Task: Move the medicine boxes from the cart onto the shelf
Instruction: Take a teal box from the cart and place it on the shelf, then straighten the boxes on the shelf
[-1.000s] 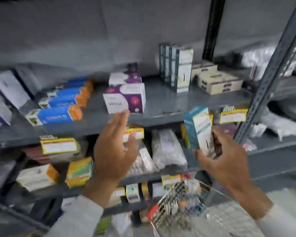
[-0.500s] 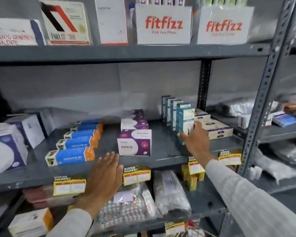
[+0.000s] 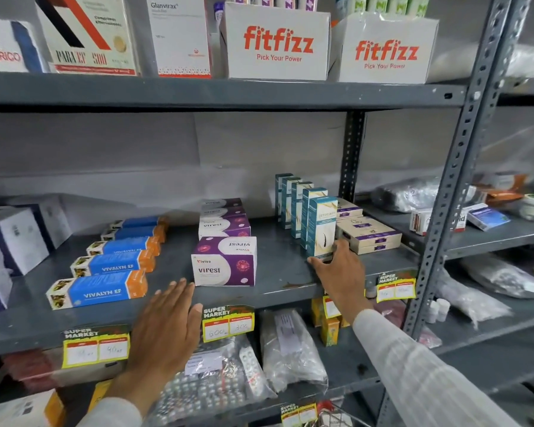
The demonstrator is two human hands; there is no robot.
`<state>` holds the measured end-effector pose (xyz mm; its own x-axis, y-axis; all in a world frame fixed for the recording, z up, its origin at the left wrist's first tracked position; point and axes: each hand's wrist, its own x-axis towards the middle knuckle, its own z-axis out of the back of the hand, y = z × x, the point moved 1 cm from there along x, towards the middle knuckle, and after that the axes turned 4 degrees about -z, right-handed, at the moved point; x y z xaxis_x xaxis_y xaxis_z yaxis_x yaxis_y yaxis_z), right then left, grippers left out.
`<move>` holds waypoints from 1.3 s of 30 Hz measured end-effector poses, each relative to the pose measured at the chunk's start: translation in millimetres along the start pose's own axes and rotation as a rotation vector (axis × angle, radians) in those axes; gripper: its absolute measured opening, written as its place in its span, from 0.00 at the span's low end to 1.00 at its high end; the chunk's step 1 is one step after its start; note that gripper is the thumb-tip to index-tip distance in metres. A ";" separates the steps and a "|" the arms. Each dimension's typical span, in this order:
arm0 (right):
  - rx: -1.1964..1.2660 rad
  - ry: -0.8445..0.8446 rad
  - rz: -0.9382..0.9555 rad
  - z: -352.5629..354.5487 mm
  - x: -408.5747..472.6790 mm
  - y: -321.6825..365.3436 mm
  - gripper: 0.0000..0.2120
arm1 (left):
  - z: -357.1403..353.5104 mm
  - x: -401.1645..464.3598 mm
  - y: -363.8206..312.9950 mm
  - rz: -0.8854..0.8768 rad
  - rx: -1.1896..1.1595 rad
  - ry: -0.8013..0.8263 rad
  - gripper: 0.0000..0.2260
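A tall teal and white medicine box (image 3: pixel 322 226) stands upright on the grey middle shelf (image 3: pixel 278 257), at the front of a row of matching teal boxes (image 3: pixel 290 198). My right hand (image 3: pixel 339 272) grips its base, thumb in front and fingers on its right side. My left hand (image 3: pixel 167 325) hovers flat and open over the shelf's front edge, holding nothing. Only a sliver of the wire cart (image 3: pixel 333 417) shows at the bottom edge.
Purple Virest boxes (image 3: pixel 224 261) stand left of the teal row, blue Vivalyn boxes (image 3: pixel 99 291) farther left, flat beige boxes (image 3: pixel 370 235) to the right. Fitfizz cartons (image 3: pixel 278 44) fill the shelf above. A perforated steel upright (image 3: pixel 453 186) bounds the bay on the right.
My right hand carried the teal box up from above the cart and stood it at the front of the teal row. My left hand stayed open near the shelf edge.
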<state>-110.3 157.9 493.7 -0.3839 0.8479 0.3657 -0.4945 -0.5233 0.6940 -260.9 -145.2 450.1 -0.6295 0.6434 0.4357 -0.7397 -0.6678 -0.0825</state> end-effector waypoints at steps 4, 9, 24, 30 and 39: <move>-0.007 -0.037 -0.002 1.3 3.4 -10.3 0.24 | 0.1 0.8 -1.1 -0.002 -0.008 0.001 0.34; -0.032 -0.077 -0.012 1.0 2.4 -15.7 0.24 | -2.3 1.4 -1.4 -0.013 0.001 -0.003 0.34; 0.294 0.178 0.438 -13.1 -45.0 65.2 0.27 | 2.7 -3.3 5.0 -0.029 0.000 0.003 0.30; 0.321 0.438 0.420 -48.3 -38.3 87.8 0.28 | 2.5 -3.9 7.5 -0.033 -0.031 0.008 0.31; 0.323 0.448 0.393 -60.5 -28.6 85.2 0.24 | 1.4 -2.9 11.3 -0.040 -0.064 -0.020 0.30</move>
<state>-188.6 84.0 504.8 -0.8079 0.4461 0.3851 -0.0209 -0.6748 0.7377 -267.1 -155.2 449.1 -0.5948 0.6613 0.4572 -0.7782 -0.6162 -0.1213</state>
